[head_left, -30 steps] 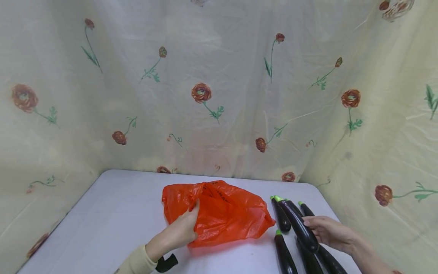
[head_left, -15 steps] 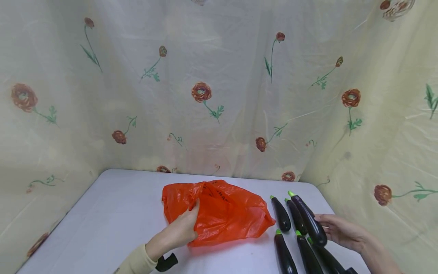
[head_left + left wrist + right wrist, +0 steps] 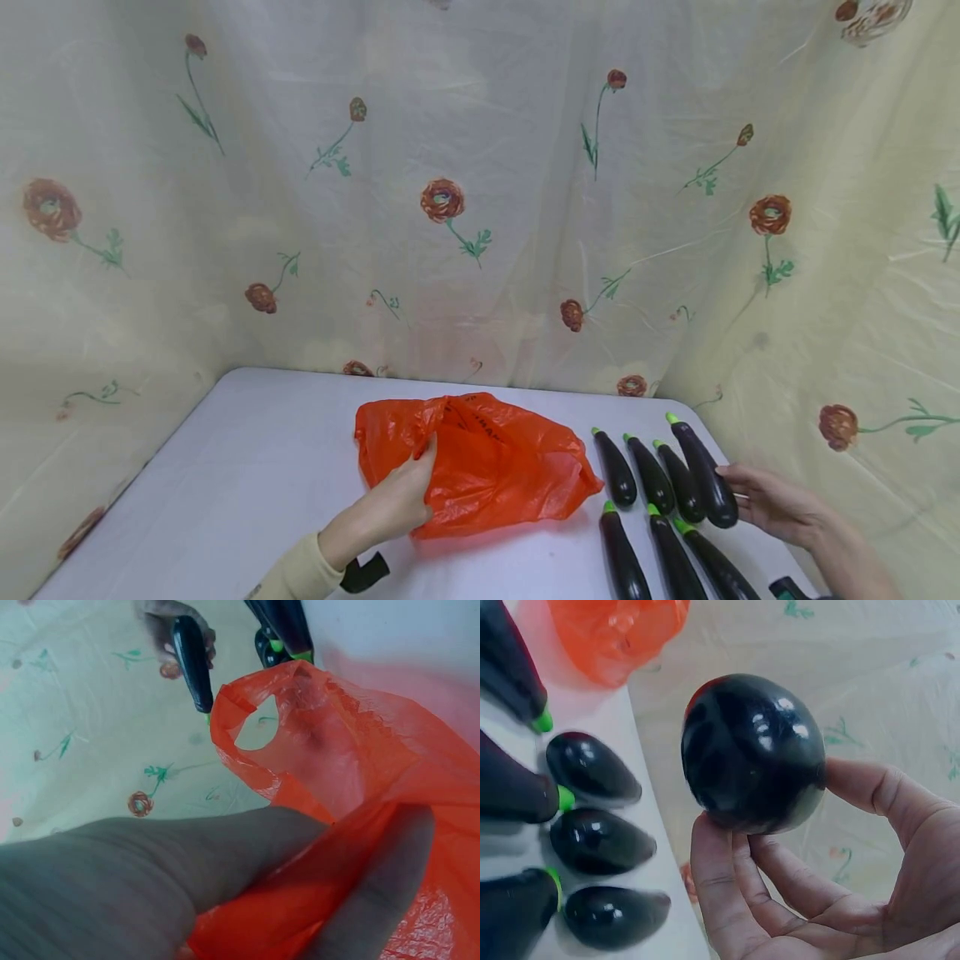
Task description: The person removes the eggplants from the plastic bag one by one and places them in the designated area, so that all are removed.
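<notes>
An orange-red plastic bag [image 3: 510,475] lies crumpled in the middle of the table, and my left hand [image 3: 401,496] grips its edge. In the left wrist view the bag [image 3: 352,757] is pinched between thumb and finger, with a handle loop standing up. My right hand [image 3: 772,504] holds a dark eggplant [image 3: 705,475] above the table's right side, its green end pointing away. Seen from the right wrist, thumb and fingertips close round the eggplant's blunt end [image 3: 754,754]. Two rows of other eggplants [image 3: 648,475] lie on the table beside it.
The white table [image 3: 247,467] has its right edge close to the eggplants. A flower-patterned curtain [image 3: 510,208] hangs behind and along both sides. Near my left wrist is a black strap [image 3: 365,573].
My right hand has carried the eggplant to the right, from over the other eggplants to the far right of the back row. The left hand and the bag have stayed in place.
</notes>
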`<state>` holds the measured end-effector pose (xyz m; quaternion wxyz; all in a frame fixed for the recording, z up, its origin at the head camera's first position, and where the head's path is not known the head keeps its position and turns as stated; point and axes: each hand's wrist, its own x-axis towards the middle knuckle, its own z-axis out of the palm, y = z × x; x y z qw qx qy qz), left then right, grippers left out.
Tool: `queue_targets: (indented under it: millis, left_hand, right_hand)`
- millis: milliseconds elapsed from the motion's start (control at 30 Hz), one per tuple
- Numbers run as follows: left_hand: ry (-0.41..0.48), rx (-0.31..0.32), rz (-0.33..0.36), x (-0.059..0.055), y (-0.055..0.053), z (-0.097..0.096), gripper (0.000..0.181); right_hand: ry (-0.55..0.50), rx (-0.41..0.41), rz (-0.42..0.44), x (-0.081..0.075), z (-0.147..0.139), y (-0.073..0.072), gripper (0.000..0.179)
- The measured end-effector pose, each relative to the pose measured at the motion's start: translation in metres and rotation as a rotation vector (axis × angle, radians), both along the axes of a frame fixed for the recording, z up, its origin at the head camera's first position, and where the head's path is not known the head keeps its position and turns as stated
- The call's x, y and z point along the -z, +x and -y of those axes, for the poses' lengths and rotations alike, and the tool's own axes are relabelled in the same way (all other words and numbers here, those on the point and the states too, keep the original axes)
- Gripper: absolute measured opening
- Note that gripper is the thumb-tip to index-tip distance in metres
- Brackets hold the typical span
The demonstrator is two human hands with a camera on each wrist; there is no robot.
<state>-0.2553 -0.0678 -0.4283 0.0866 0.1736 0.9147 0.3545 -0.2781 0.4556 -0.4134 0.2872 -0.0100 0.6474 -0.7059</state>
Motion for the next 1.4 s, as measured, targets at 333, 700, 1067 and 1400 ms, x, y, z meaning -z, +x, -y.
queue_targets:
  millis: [333,700,1067,1400]
  left_hand:
    - [0.015,0.004,0.017,0.001,0.001,0.000,0.098]
    - [0.012,0.007,0.008,0.001,0.001,-0.001,0.097]
    - [-0.008,-0.011,0.004,0.002,-0.001,-0.001,0.097]
    - [-0.024,-0.010,0.011,0.002,-0.002,-0.001,0.098]
  right_hand:
    - [0.044,0.104,0.008,0.008,-0.028,-0.004,0.031]
    - [0.125,0.244,0.061,0.021,-0.041,-0.008,0.024]
    - [0.242,0.314,0.018,0.051,-0.055,-0.023,0.014]
    - [0.290,0.328,0.025,0.071,-0.057,-0.030,0.010]
